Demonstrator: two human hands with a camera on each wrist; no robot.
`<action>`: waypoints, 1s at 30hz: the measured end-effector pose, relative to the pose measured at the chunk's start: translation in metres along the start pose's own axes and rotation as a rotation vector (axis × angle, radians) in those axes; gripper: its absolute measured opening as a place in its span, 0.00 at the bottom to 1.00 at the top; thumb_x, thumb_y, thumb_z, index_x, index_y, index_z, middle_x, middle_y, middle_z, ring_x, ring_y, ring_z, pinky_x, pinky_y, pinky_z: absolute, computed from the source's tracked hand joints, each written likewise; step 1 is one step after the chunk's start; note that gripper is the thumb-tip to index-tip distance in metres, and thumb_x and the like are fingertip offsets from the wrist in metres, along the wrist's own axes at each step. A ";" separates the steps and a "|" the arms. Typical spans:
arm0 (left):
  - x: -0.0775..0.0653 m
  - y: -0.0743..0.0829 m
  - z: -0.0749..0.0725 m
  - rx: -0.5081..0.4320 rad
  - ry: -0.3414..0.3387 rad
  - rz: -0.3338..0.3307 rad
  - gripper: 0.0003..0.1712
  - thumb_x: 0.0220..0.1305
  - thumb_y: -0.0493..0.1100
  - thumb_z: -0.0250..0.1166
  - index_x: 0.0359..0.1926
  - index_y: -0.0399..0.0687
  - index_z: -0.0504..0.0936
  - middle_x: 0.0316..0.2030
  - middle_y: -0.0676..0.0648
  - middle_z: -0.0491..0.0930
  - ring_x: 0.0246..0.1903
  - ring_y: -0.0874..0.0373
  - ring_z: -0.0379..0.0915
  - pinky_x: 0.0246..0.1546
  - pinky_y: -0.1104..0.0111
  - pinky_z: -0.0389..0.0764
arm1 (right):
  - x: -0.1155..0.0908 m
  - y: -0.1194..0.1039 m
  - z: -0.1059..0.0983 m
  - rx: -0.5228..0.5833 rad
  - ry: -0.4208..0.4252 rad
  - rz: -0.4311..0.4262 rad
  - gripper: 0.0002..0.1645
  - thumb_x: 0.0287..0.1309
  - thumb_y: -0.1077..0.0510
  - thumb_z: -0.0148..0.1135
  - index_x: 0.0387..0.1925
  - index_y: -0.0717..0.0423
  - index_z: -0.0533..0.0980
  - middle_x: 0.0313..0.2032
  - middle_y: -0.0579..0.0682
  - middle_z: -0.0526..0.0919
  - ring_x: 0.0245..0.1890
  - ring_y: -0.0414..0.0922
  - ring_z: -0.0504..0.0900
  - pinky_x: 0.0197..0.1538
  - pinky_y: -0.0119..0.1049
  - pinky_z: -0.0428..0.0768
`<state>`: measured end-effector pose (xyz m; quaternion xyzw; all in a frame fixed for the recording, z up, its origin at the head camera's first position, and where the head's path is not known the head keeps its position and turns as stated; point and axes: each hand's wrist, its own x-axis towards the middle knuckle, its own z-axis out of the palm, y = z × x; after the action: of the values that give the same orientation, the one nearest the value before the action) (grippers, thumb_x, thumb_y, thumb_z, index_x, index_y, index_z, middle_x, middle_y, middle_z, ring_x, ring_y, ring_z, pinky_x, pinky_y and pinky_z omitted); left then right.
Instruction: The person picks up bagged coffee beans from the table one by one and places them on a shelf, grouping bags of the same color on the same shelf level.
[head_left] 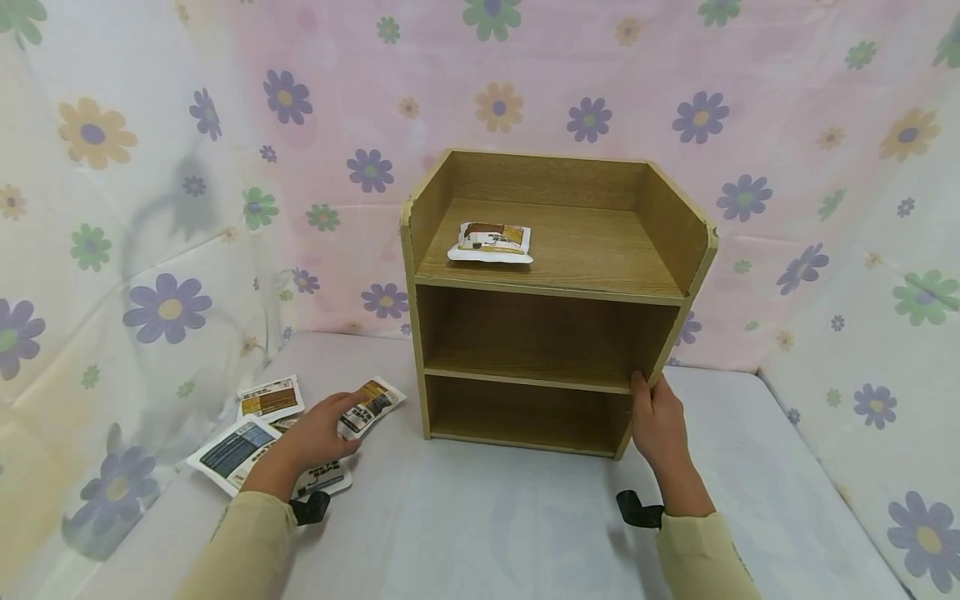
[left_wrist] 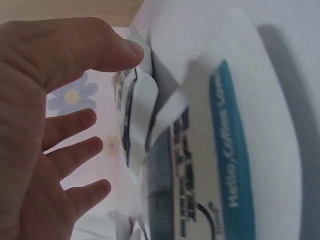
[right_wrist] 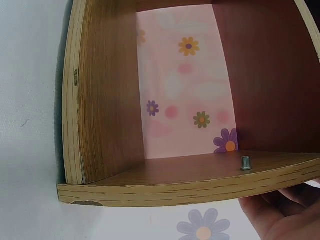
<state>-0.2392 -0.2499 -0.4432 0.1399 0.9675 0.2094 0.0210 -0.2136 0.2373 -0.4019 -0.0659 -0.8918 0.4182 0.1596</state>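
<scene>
My left hand (head_left: 318, 432) holds a small brown-and-white packet (head_left: 372, 407) by its near end, thumb and forefinger at the edge. The left wrist view shows the thumb (left_wrist: 117, 52) over that end, the forefinger hidden and the other fingers spread apart. Beneath this hand lies a larger packet (left_wrist: 235, 130) printed "Hello, Coffee". On the right, my right hand (head_left: 660, 421) grips the right side panel of a wooden shelf unit (head_left: 547, 379), thumb on its front edge and fingers round the outer face. Another brown-and-white packet (head_left: 491, 242) lies on the unit's top board, towards the left.
Several packets lie in a loose pile at the left, among them a brown one (head_left: 272, 400) and a blue-labelled one (head_left: 236, 454). Flowered cloth (head_left: 337, 108) hangs behind and along both sides. A metal shelf peg (right_wrist: 245, 163) sticks out inside the unit's side panel.
</scene>
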 end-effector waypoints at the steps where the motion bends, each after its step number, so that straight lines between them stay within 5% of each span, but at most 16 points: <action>1: 0.000 -0.001 0.001 -0.001 -0.002 -0.004 0.44 0.54 0.46 0.70 0.71 0.54 0.63 0.66 0.33 0.64 0.63 0.33 0.64 0.58 0.39 0.69 | 0.000 0.000 0.000 -0.001 0.002 -0.001 0.39 0.73 0.37 0.27 0.72 0.58 0.57 0.64 0.67 0.70 0.59 0.65 0.74 0.56 0.62 0.75; 21: 0.008 -0.013 0.018 0.112 0.028 -0.022 0.47 0.47 0.43 0.68 0.71 0.48 0.62 0.68 0.29 0.60 0.65 0.29 0.57 0.59 0.32 0.62 | 0.000 0.001 -0.002 -0.001 0.006 -0.006 0.39 0.73 0.37 0.27 0.72 0.57 0.56 0.64 0.66 0.70 0.60 0.65 0.74 0.58 0.62 0.74; 30: 0.009 -0.011 0.022 0.155 0.048 -0.054 0.39 0.55 0.43 0.64 0.70 0.50 0.64 0.66 0.30 0.63 0.65 0.30 0.59 0.58 0.27 0.55 | -0.001 0.001 0.000 -0.005 -0.003 -0.009 0.39 0.73 0.37 0.26 0.72 0.57 0.56 0.64 0.66 0.70 0.60 0.65 0.74 0.57 0.62 0.75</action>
<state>-0.2482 -0.2480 -0.4679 0.1100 0.9845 0.1365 -0.0073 -0.2130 0.2371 -0.4029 -0.0615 -0.8934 0.4153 0.1600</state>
